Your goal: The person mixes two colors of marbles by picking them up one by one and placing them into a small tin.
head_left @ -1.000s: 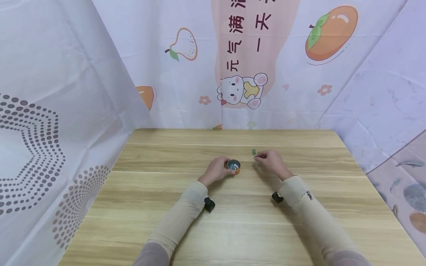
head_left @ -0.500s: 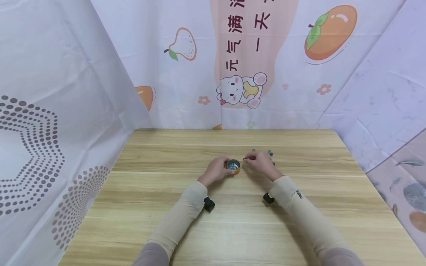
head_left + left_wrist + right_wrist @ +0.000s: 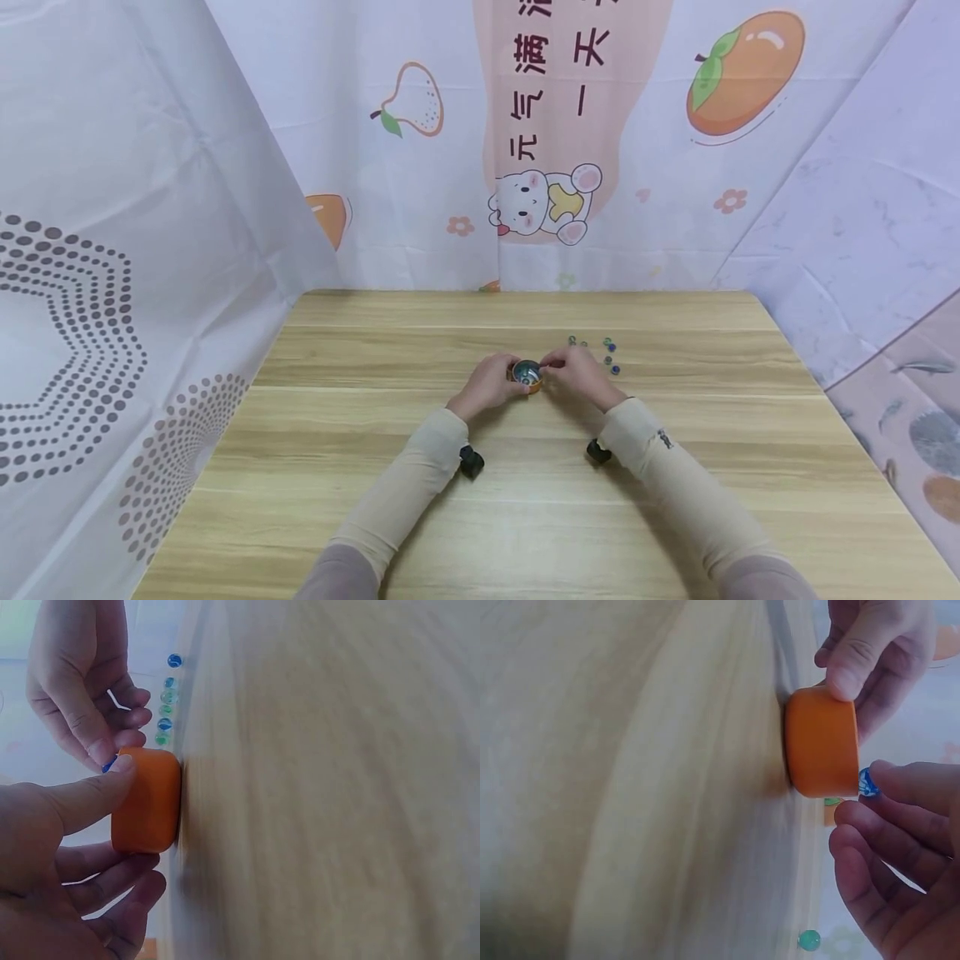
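Note:
My left hand (image 3: 489, 385) grips a small round orange cup (image 3: 146, 802) standing on the table, thumb on the near side and fingers round the other side. Its shiny inside faces up in the head view, where small glassy marbles (image 3: 526, 381) seem to lie at the bottom. My right hand (image 3: 581, 377) is at the cup's right rim and pinches a blue-and-white marble (image 3: 868, 782) between thumb and forefinger. From the left wrist view, that marble shows just at the rim, partly hidden by the fingertips.
Several loose marbles, among them a dark blue marble (image 3: 616, 369) and a green marble (image 3: 809, 940), lie on the wooden table (image 3: 450, 533) to the right of and behind the cup. A printed curtain (image 3: 420, 183) hangs along the table's back edge.
My right hand has moved left with the pinched marble, from beside the loose marbles to the cup's rim, uncovering several marbles behind it. My left hand and the cup have stayed put.

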The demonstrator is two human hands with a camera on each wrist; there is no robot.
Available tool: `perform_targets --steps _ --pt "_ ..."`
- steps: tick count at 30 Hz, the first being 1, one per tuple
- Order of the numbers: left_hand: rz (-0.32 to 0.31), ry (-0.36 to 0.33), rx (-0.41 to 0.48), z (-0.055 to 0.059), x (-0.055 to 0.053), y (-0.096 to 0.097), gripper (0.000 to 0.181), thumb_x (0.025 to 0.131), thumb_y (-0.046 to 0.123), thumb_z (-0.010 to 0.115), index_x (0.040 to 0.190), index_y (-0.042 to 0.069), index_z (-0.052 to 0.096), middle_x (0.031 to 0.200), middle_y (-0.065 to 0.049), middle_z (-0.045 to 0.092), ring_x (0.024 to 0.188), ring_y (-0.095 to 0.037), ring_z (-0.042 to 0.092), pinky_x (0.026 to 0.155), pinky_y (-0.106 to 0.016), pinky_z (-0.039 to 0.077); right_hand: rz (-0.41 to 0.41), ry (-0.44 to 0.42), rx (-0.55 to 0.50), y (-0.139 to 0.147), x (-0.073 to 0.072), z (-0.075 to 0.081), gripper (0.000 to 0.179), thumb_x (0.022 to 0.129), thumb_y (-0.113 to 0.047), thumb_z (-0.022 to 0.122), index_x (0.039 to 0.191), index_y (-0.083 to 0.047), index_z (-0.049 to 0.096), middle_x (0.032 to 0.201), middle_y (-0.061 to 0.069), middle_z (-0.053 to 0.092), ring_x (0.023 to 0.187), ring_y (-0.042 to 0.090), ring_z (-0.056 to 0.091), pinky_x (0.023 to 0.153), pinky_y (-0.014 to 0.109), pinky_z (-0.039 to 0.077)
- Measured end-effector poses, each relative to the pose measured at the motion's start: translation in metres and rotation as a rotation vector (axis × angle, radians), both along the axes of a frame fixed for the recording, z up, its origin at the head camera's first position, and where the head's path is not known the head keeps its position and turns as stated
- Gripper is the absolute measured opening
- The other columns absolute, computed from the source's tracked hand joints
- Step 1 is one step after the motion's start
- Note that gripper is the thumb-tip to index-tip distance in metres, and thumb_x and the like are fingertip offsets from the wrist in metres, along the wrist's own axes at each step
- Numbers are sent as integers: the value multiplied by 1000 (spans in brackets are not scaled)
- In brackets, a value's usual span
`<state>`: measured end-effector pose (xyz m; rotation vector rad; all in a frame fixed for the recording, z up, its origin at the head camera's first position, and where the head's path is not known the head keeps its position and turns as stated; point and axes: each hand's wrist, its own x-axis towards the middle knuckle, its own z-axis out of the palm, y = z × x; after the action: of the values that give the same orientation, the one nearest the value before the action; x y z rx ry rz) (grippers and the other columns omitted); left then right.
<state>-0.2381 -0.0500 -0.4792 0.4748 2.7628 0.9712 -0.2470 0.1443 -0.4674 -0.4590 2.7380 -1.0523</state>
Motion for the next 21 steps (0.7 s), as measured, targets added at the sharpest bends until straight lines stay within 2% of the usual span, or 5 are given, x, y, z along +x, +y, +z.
perform_targets --steps 6,10,16,21 --pt "-15 10 -12 -2 0 0 52 86 27 75 130 4 59 129 -12 61 118 -26 57 101 -40 45 1 32 16 -1 2 -2 19 91 -14 67 105 -3 74 102 14 74 91 24 67 80 39 56" --pt "-2 -1 -5 -4 0 -2 57 86 28 75 134 3 55 134 -13 58 122 -28 56 104 -41 44 4 67 35 -4 3 -3 19 90 -13 68 104 -2 74 100 14 74 89 24 68 80 39 56" --pt "8 -19 33 -6 1 -5 56 86 27 75 133 3 56 131 -13 60 119 -27 58 101 -41 46 -10 81 45 -7 5 -5 18 89 -11 69 103 -2 75 99 14 75 86 22 68 79 37 56" --pt "20 -7 14 -6 -1 -4 56 86 27 75 134 4 56 129 -12 62 117 -25 59 99 -39 47 -16 90 51 -7 4 -4 18 89 -11 68 103 -2 75 99 14 75 86 23 68 79 37 56"
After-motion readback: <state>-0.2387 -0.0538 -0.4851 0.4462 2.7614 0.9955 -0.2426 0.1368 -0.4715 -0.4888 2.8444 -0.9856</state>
